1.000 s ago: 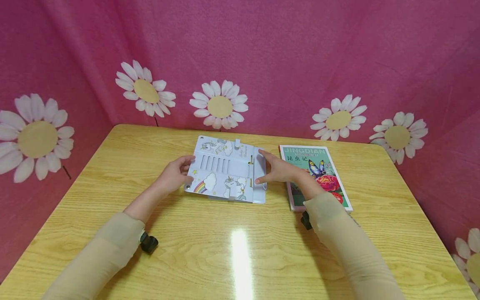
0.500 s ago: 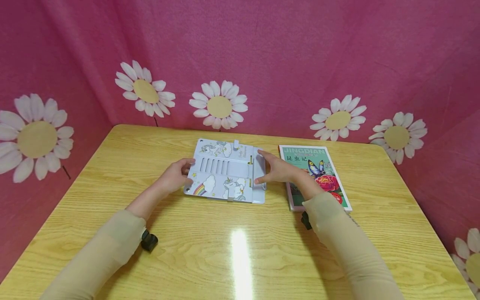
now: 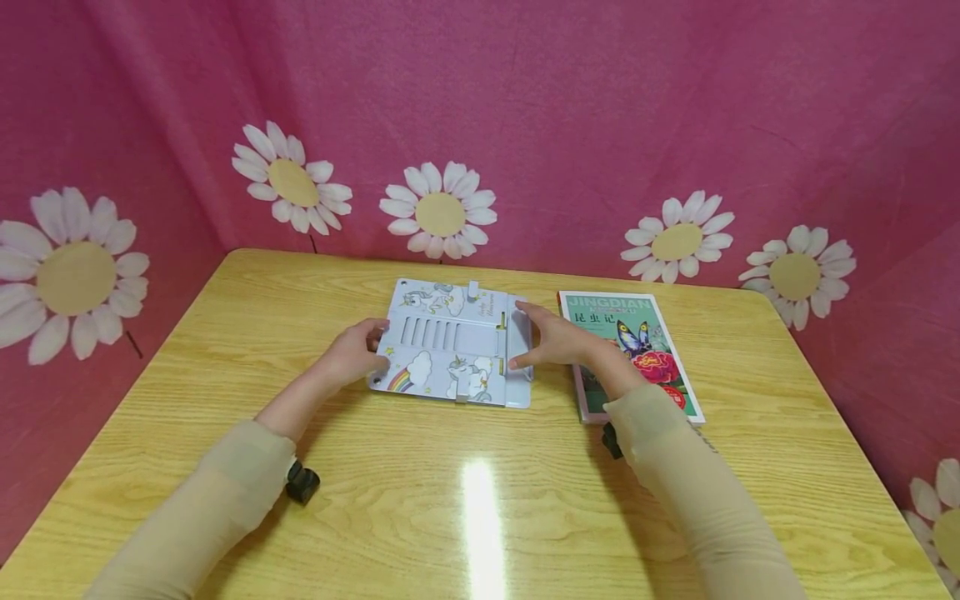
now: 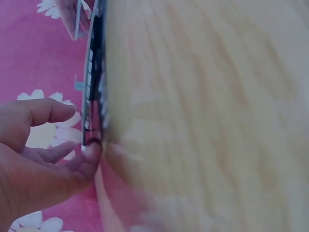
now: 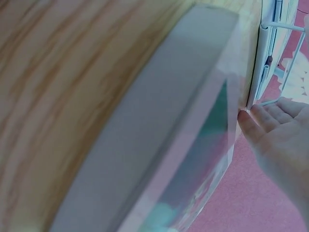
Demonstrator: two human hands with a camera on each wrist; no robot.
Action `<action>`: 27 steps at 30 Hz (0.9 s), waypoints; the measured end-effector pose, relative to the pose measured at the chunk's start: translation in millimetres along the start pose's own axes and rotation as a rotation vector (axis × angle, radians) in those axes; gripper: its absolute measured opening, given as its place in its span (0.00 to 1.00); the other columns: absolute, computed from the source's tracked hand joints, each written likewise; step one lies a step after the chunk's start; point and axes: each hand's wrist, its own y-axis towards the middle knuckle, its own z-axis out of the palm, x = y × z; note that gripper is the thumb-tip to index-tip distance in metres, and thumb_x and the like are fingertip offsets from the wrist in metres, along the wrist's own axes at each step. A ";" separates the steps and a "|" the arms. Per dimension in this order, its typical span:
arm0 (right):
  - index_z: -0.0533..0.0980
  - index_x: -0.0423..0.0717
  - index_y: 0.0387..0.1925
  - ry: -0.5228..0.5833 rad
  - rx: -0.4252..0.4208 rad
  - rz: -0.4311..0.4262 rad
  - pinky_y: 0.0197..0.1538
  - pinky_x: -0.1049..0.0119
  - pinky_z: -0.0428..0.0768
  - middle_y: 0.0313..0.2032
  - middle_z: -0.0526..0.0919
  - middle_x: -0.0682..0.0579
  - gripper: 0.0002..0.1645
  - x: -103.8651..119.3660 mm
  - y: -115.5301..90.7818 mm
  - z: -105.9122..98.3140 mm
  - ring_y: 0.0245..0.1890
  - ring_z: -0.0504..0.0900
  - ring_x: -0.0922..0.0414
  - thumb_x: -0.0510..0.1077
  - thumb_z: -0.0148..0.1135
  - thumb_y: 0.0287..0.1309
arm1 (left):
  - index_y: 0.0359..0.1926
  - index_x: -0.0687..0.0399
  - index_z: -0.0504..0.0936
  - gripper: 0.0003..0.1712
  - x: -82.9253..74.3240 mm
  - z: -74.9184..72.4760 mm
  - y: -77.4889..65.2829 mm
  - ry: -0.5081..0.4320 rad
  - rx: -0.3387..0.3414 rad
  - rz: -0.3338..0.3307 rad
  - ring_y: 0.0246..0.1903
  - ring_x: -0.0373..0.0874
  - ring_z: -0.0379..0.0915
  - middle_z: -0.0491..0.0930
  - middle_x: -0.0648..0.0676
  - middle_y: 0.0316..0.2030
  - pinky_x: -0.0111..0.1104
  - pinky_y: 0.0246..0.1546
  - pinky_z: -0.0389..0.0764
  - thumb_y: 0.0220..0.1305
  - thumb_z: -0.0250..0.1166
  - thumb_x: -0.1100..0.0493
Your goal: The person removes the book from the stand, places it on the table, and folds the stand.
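Observation:
A foldable book stand [image 3: 442, 342], white-lilac with unicorns, a rainbow and slots, lies flat on the wooden table. At its left edge is my left hand [image 3: 352, 352]. In the left wrist view, the thumb [image 4: 55, 110] hovers above the stand with a gap, while a bent fingertip [image 4: 91, 152] touches the edge. Across from it, my right hand [image 3: 558, 337] spreads thumb and fingers over the stand's right-hand ledge [image 3: 517, 350]. The right wrist view has the right fingers [image 5: 285, 113] loosely extended at the ledge's edge, beside a raised wire frame [image 5: 292, 58].
Under the right forearm lies a green-covered book [image 3: 618, 312] with a butterfly and red flower. The wooden table [image 3: 390, 500] reaches back to a pink curtain [image 3: 525, 100] printed with daisies. A black camera mount [image 3: 302, 482] hangs at the left wrist.
The stand's left side has come down slightly, nearer the table, together with my left hand. My right hand has stayed at the ledge. The book has not moved.

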 end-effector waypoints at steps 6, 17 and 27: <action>0.42 0.45 0.74 -0.023 0.006 0.001 0.71 0.49 0.52 0.73 0.46 0.42 0.69 4.3 -0.1 -0.6 0.72 0.47 0.45 0.62 0.74 0.40 | 0.67 0.70 0.59 0.38 -12.2 1.0 -7.1 0.115 -0.035 0.034 0.57 0.59 0.66 0.66 0.70 0.60 0.47 0.61 0.67 0.56 0.63 0.65; 0.43 0.44 0.74 -0.041 0.015 0.015 0.71 0.50 0.52 0.73 0.47 0.42 0.69 7.9 -0.7 0.6 0.72 0.46 0.46 0.62 0.74 0.40 | 0.63 0.65 0.67 0.36 -34.3 19.7 -26.6 0.159 -0.107 0.274 0.59 0.59 0.66 0.67 0.66 0.61 0.48 0.58 0.71 0.53 0.69 0.63; 0.43 0.42 0.73 -0.088 0.025 -0.005 0.72 0.52 0.51 0.73 0.47 0.42 0.69 11.9 1.7 2.1 0.73 0.46 0.47 0.63 0.73 0.42 | 0.63 0.61 0.68 0.37 -48.5 44.5 -35.9 0.197 -0.093 0.412 0.64 0.56 0.60 0.68 0.60 0.61 0.46 0.65 0.63 0.52 0.71 0.63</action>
